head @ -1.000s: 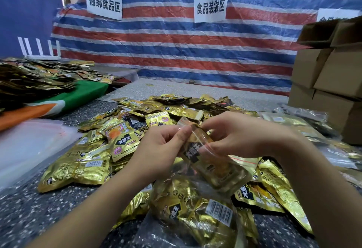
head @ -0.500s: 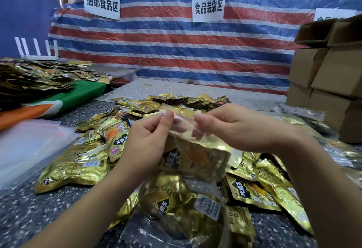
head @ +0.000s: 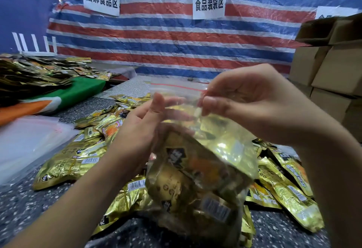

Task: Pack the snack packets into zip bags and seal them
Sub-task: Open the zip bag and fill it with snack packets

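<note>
The zip bag (head: 197, 169), stuffed with gold snack packets (head: 182, 173), hangs above the surface (head: 17, 204), its red zip strip pinched by the right hand (head: 254, 103); the left hand (head: 137, 130) clasps its side. Bulging packets could stop the seal closing (or slip out). Compared with a second ago, the bag sits higher with its mouth stretched flat.

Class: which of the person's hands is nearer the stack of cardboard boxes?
Right. The right hand pinches the zip bag top on the side toward the cardboard boxes; the left hand holds the bag's far side.
</note>
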`<state>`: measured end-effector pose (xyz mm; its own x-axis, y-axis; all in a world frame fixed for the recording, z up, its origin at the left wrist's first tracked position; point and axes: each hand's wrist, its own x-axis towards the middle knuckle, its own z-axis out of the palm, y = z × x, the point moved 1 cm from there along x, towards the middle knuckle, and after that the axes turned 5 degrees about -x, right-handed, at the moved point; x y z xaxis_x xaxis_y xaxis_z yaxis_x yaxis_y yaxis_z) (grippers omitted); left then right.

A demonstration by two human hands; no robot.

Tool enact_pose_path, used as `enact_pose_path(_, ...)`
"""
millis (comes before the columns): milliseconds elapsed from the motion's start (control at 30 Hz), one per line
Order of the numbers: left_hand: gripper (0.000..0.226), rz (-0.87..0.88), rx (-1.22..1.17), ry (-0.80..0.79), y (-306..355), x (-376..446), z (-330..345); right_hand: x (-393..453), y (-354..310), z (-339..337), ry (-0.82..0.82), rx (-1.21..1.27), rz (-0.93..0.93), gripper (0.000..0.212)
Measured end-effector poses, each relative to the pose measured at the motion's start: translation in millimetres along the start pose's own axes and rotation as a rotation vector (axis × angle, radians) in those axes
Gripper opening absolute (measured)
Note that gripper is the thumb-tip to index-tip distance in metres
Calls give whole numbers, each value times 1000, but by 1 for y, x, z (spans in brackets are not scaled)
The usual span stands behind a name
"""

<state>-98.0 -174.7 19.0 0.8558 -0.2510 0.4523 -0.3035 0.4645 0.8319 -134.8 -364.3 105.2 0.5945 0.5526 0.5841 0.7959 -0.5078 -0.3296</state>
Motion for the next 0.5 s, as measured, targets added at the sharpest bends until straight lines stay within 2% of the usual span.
enact_pose_path(67,65,-113,42,-116,0,-1,-1,1,1,-1,73,59,22,13)
enact_pose_path(133,59,-192,119,-180,-2,-4,1,1,4,-3,124,76,50,17)
enact_pose_path(300,36,-237,132,-144,-9,-4,1,-1,9,-4,90,-29,111,14)
enact_pose_path(500,35,-208,13,-123,-9,-2,2,-1,8,-5,55,-16,150,4)
